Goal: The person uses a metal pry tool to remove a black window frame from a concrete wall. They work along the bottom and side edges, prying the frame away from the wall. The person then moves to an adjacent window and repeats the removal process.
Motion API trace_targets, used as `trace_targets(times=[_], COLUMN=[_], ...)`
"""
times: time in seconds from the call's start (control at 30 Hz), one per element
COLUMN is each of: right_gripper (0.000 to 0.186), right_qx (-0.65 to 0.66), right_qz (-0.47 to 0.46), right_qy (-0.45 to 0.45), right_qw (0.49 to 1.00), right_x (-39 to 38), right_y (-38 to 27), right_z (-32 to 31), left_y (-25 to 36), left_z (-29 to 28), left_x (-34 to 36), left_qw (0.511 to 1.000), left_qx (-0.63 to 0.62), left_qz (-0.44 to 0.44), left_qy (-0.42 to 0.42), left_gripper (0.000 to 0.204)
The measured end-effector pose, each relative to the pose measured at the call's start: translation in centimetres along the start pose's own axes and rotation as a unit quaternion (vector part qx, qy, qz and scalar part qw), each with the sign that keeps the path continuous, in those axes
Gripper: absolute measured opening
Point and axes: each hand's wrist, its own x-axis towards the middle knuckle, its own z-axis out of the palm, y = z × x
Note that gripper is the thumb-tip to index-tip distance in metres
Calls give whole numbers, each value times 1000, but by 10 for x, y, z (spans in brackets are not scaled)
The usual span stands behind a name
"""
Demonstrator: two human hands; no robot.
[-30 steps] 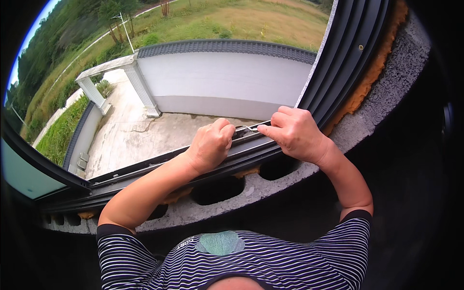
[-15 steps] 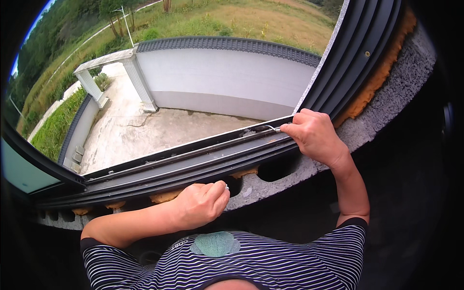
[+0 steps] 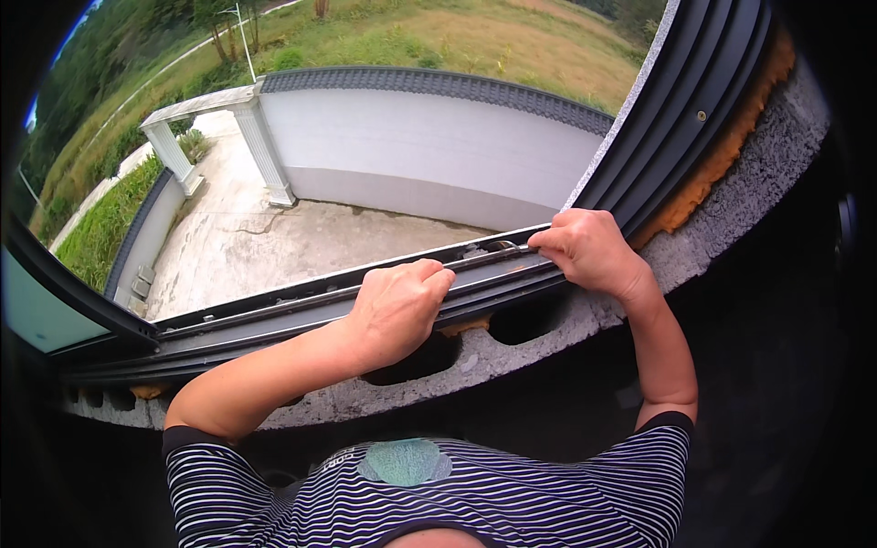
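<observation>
My right hand (image 3: 592, 253) is at the corner where the window's bottom track (image 3: 274, 333) meets its upright frame. Its fingers pinch a thin, bent silvery metal tool (image 3: 517, 247), whose tip lies in the outer groove. Pale crumbs of debris (image 3: 475, 252) sit in that groove just left of the tip. My left hand (image 3: 402, 306) is closed in a pinch over the track, left of the right hand. What its fingers hold, if anything, is hidden from view.
A rough hollow-block sill (image 3: 585, 321) with dark holes and orange foam (image 3: 466, 326) runs along the near side of the track. The dark grooved upright frame (image 3: 694, 73) rises at right. Left stands a glass pane (image 3: 46, 301). Outside lies a concrete yard (image 3: 347, 237) with a white wall.
My left hand has moved up and forward from the sill to over the track; a small whitish bit at its fingertips no longer shows. The right hand stays nearly in place.
</observation>
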Motion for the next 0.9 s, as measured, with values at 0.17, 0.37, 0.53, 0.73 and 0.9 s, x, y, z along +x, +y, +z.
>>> trace_targets(times=[0.17,0.37,0.53,0.73,0.9], right_gripper=[14,13,14,12,13], right_qx=[32,-14,-78,-82,-83], right_qz=[15,-7,-11,-14,-21], right_qy=[-12,18,-3,-16,-25], right_qw=[999,1000,997,996,996], right_x=[-5,-6,-7,-7,-4], right_y=[6,1,-2,-5,-8], right_z=[3,-2,-6,-7,-7], left_y=[-9,3,4,-10,-3], left_z=[10,19,22,33,25], left_x=[34,55,63,54,55], left_qw=[984,968,961,955,851], left_qx=[29,28,-40,-175,-393], left_qz=[-93,-131,-181,-197,-319], left_qy=[-148,-212,-205,-135,-138], left_gripper=[19,25,33,38,35])
